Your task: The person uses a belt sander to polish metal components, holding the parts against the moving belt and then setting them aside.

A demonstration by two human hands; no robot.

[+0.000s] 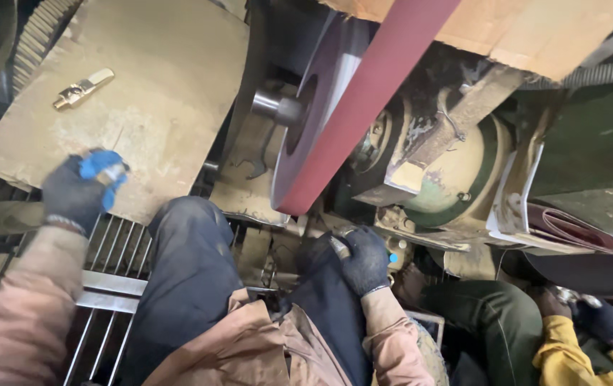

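My left hand (81, 189), in a dark glove with blue fingertips, rests at the near edge of a dusty wooden board (156, 107), its fingers curled around a small pale piece. A brass-coloured metal part (82, 88) lies alone on the board's far left, apart from the hand. In a dark glove, my right hand (363, 257) is closed on a small metal piece (340, 245) just below the wheel (320, 93) that carries a reddish sanding belt (371, 93). My knee in dark trousers (188, 243) sits between the two hands.
A greenish motor housing (456, 171) and metal bracket sit right of the belt. A rolled reddish abrasive strip (571, 229) lies at the right. Another person's gloved hands and yellow sleeve (578, 336) are at the lower right. A metal grate (106, 286) lies under my left arm.
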